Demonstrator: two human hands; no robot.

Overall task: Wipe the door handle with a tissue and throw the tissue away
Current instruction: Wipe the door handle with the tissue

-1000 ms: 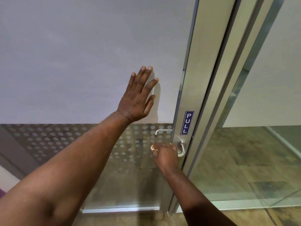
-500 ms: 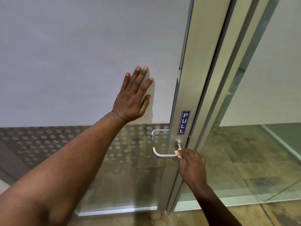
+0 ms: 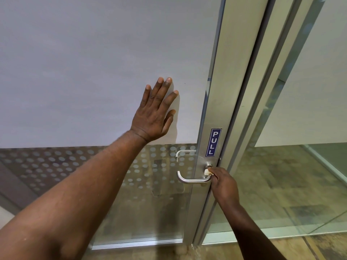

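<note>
Door handle [image 3: 194, 180], a brushed-metal lever, juts from the aluminium stile of a glass door [image 3: 93, 62], its bar running leftward from the round rose and ending in a short return toward the glass. Pinched against the rose end of that lever is the tissue [image 3: 207, 172], a small pale wad of which only a corner shows past the fingertips. The right hand [image 3: 224, 186] is closed around it, fingers curled and pressed to the metal where the lever meets the stile, wrist and forearm coming up from the lower right. The left hand [image 3: 155, 113] lies flat on the frosted upper panel of the door, well above and to the left of the lever, its fingers spread wide and holding nothing, the forearm reaching across from the lower left corner. Just above the lever, on the stile, a blue sticker [image 3: 213, 142] reads PULL in white letters set vertically. Behind the glass, a second handle [image 3: 185, 152] of the same shape shows a little higher up. The lower part of the door is clear glass scattered with frosted dots. To the right stands the door frame [image 3: 262, 91], and beyond it a fixed glass panel through which a patterned floor [image 3: 281, 184] can be seen.
</note>
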